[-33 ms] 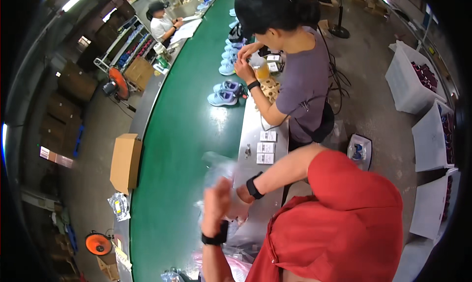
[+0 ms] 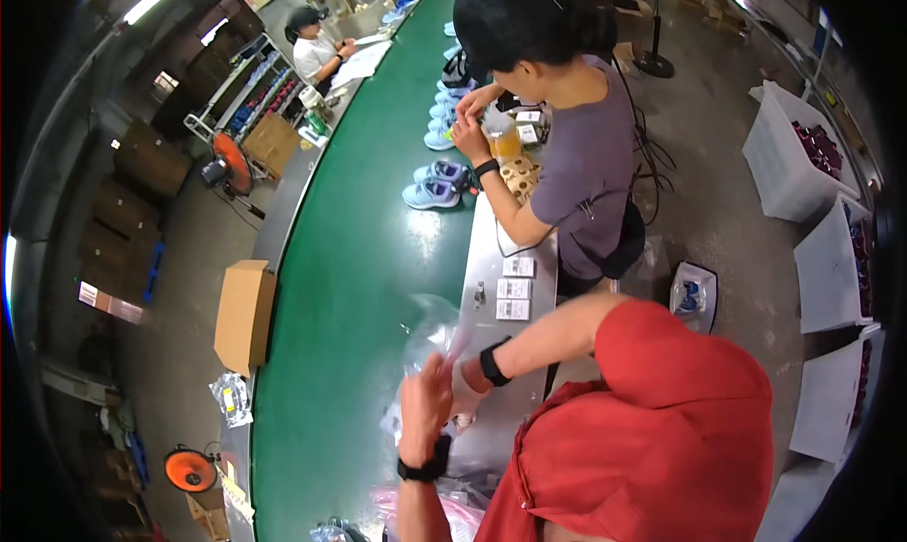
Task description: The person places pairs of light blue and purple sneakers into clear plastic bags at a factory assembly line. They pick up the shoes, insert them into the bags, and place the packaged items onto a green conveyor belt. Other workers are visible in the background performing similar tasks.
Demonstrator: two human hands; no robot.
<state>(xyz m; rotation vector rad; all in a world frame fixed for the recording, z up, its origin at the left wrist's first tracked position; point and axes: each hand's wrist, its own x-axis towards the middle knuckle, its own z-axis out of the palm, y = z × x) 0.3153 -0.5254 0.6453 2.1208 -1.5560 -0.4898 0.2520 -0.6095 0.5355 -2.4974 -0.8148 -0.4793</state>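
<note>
My left hand (image 2: 426, 408) is closed on a clear plastic bag (image 2: 432, 336) above the near right side of the green belt. Part of the bag stands up past my fist, with a pinkish edge on its right. Close behind it, my right hand (image 2: 465, 393) reaches in against the same bag. Its fingers are mostly hidden, so I cannot tell how it grips. More clear and pink plastic bags (image 2: 449, 512) lie just below my hands. Farther up the belt sits a pair of light blue sneakers (image 2: 435, 194).
A co-worker in a purple shirt (image 2: 590, 154) handles something by a row of blue sneakers (image 2: 442, 131). Small white labelled boxes (image 2: 513, 289) lie on the metal ledge (image 2: 484, 329). An open cardboard box (image 2: 244, 315) stands at left; white bins (image 2: 794, 154) at right.
My left hand has shifted slightly right and is less blurred. The bag's upper part has changed shape, and its pinkish edge shows more plainly.
</note>
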